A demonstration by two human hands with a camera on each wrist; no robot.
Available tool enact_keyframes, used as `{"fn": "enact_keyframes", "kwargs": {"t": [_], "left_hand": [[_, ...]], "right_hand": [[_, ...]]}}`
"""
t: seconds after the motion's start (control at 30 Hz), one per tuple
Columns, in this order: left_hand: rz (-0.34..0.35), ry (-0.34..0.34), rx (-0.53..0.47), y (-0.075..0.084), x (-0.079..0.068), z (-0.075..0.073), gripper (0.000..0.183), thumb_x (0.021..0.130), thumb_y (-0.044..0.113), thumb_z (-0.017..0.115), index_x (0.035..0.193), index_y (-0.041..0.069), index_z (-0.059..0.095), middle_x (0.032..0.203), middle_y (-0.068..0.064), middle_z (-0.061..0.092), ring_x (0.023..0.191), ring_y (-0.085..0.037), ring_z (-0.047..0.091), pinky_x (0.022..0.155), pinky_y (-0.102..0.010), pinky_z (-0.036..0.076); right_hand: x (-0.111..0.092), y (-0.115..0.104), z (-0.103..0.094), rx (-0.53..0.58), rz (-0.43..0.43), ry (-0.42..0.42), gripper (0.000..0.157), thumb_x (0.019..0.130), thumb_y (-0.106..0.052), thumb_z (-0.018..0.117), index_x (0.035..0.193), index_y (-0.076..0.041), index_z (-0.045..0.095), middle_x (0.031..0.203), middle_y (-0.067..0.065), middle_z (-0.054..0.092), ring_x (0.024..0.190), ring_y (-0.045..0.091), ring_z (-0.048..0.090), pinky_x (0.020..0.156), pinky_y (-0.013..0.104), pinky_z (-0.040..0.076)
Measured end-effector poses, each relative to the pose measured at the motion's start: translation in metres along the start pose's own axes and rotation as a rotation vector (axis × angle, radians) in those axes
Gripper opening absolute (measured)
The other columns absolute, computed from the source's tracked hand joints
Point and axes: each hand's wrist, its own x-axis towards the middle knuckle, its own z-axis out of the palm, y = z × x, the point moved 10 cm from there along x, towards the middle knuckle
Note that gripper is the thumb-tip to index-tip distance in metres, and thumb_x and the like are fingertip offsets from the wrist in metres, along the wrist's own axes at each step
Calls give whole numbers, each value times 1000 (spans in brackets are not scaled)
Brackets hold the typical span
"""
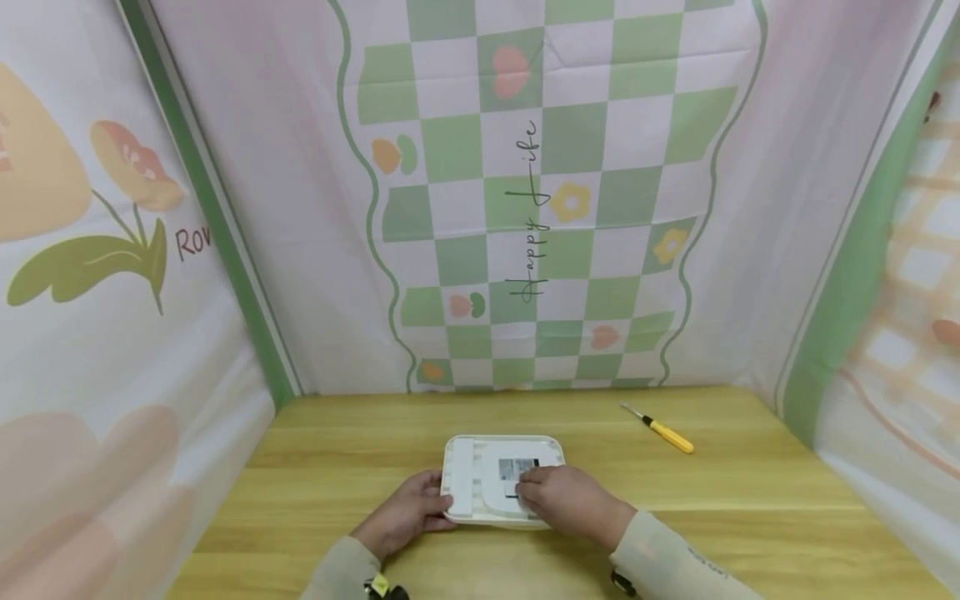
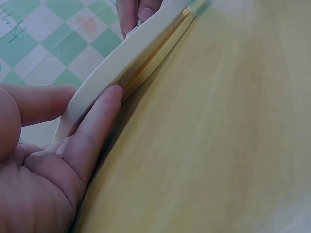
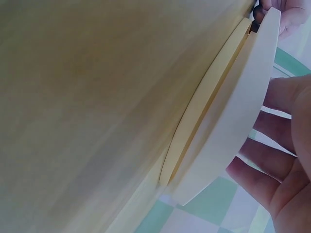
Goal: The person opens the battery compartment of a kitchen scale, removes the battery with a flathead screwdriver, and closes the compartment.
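A flat white device (image 1: 462, 479) with rounded corners lies on the wooden table, a recessed panel and a grey printed label (image 1: 517, 468) on its upper side. At its left edge my left hand (image 1: 408, 510) grips it, thumb on top and fingers underneath. Over the label's lower part is my right hand (image 1: 573, 500), its fingertips pinching a small white cover (image 1: 511, 490) beside a dark slot. The fingers partly hide that cover. Seen from the side, the device (image 2: 126, 53) has a thinner plate (image 3: 199, 107) below its thick rim.
A screwdriver (image 1: 667, 433) with a yellow handle lies at the right back of the wooden table (image 1: 337, 450). Printed cloth walls (image 1: 525, 250) enclose the back and both sides.
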Motion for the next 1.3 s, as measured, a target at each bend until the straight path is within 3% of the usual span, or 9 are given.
{"fn": "enact_keyframes", "kwargs": {"t": [0.2,0.37,0.5,0.63,1.0,1.3], "left_hand": [[4,-4,0,0,0,0,55,94,-2,56,140,-15,29,110,-22,62,95,-34,65,85,-45,57],[-2,1,1,1,0,0,56,95,-2,56,141,-15,27,110,-22,62,96,-33,65,85,-44,57],[-10,4,0,0,0,0,56,96,-1,56,141,-15,27,112,-22,61,97,-34,65,85,-44,56],[-12,1,-1,-1,0,-1,56,96,0,56,141,-14,27,112,-23,61,98,-34,65,86,-44,56],[-11,-4,-5,-1,0,0,58,95,0,57,142,-15,26,113,-23,63,99,-34,65,86,-44,56],[-15,6,-13,0,-1,-1,56,96,-2,55,141,-15,26,112,-23,63,99,-34,65,86,-45,56]], "right_hand": [[0,2,2,6,27,-25,8,88,-14,69,95,-12,74,93,1,71,81,12,66,67,27,57],[2,3,-1,8,37,8,4,89,-11,68,89,-12,71,90,0,71,76,11,66,62,25,57],[3,4,-5,21,38,46,10,89,-9,67,81,-14,64,86,-2,70,71,8,65,57,23,56],[3,9,-3,45,70,48,8,89,-9,66,83,-14,66,89,-1,71,74,10,66,61,25,57],[-1,39,7,359,325,7,10,93,-13,66,97,-11,75,92,-5,71,88,10,66,75,32,58],[-9,60,18,517,523,-81,17,97,-20,62,106,-13,75,101,-4,71,96,14,65,82,36,57]]}}
